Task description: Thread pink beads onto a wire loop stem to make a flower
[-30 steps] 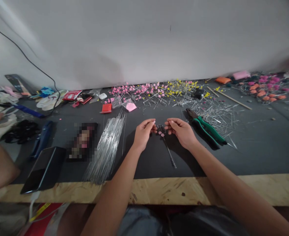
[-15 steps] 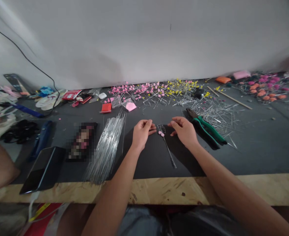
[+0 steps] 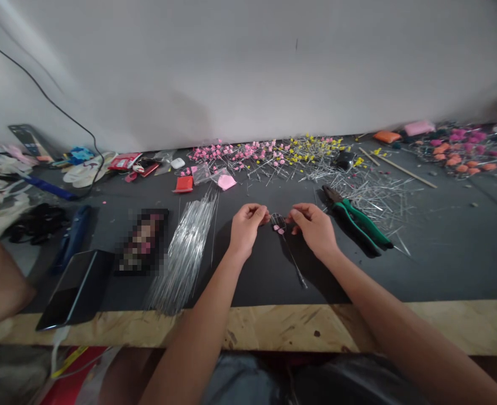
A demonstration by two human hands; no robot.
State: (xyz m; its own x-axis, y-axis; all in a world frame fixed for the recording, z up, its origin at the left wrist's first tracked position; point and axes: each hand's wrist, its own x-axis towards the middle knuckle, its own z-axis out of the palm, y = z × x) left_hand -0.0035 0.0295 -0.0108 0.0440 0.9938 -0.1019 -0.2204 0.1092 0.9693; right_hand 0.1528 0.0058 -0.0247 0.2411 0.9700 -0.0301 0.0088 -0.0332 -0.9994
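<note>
A small wire piece [image 3: 278,223] shaped like a racket, with two pink bits on its looped head, lies between my hands on the dark tabletop. Its thin twisted stem points toward the table's front edge. My left hand [image 3: 249,225] is at the left side of the loop, thumb and fingers pinched together at its edge. On the right side, my right hand [image 3: 313,226] has its fingertips pinched close to the loop. Whatever the fingertips hold is too small to make out. Green-handled pliers [image 3: 357,222] lie right of my right hand.
A bundle of straight wires [image 3: 187,250] lies left of my left hand, beside a pixelated dark object [image 3: 142,242] and a phone [image 3: 73,289]. Pink and yellow-tipped wires [image 3: 248,152] line the wall. Another person's arm [image 3: 1,275] is at the far left.
My hands have closed in on the wire loop, and my right hand's fingers have drawn nearer to its edge. The view has shifted slightly.
</note>
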